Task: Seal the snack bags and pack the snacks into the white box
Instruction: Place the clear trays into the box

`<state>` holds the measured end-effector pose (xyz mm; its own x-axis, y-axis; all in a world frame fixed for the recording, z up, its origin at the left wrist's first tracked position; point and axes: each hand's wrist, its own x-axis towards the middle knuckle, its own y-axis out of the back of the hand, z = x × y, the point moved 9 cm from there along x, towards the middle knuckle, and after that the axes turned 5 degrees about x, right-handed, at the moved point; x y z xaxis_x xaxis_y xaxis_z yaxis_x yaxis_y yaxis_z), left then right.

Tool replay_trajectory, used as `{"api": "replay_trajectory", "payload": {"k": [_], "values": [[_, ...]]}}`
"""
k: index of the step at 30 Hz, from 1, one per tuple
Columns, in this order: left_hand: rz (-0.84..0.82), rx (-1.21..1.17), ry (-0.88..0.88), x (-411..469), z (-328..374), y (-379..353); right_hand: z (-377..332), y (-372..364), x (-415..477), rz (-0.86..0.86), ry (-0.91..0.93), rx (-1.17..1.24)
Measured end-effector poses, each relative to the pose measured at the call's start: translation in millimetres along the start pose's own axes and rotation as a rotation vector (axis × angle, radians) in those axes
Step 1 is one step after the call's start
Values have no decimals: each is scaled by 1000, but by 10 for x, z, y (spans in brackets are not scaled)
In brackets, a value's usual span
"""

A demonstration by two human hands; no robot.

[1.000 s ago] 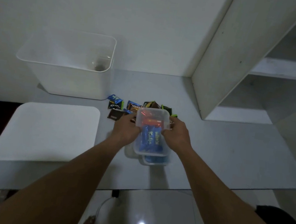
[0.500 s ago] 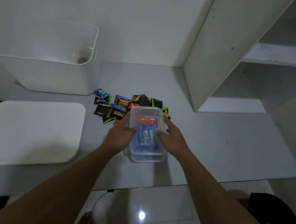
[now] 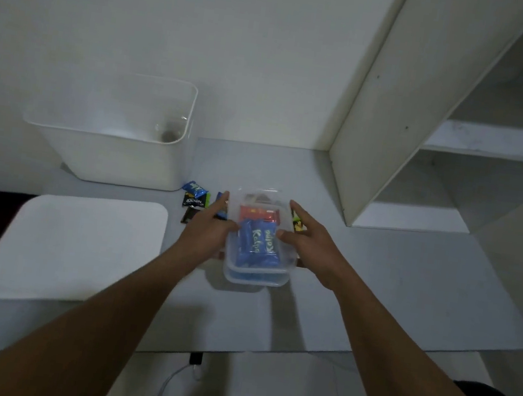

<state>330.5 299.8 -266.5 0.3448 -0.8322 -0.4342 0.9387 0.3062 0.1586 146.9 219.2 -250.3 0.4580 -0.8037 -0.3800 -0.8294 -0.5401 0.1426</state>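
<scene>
At nine o'clock on the grey table (image 3: 392, 281) lies a flat white lid (image 3: 74, 246); the white box (image 3: 110, 148) stands open at eleven. Loose snack packets (image 3: 195, 197) lie just beyond the left hand (image 3: 212, 229), which presses straight fingers against a clear lidded container (image 3: 257, 247) of blue and red packets, thumb on top. At the container's three o'clock the right hand (image 3: 309, 242) does likewise, fingers spread.

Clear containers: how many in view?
2. The upper container sits between the left hand and right hand; the lower container lies directly under it on the table. More may hide behind them.
</scene>
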Motion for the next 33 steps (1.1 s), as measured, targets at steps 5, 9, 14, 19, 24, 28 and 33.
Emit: {"api": "replay_trajectory", "payload": {"k": [5, 9, 14, 19, 24, 28, 33], "values": [[89, 6, -116, -139, 691, 584, -797, -218, 74, -22, 84, -64], [152, -4, -168, -171, 1202, 1166, -1479, -569, 193, -77, 144, -62], [203, 10, -193, -97, 1677, 1982, -2194, -1161, 481, -134, 187, -31], [229, 51, -194, 221, 1904, 2780, -2693, -1835, 948, -134, 194, -20], [253, 59, -145, 742, 1866, 3422, -2895, -2427, 1557, -130, 195, -64], [245, 88, -66, 1126, 1693, 3745, -2814, -2785, 1961, -122, 158, -74], [226, 105, 6, 1482, 1426, 3985, -2544, -3079, 2344, -102, 89, -51]]}}
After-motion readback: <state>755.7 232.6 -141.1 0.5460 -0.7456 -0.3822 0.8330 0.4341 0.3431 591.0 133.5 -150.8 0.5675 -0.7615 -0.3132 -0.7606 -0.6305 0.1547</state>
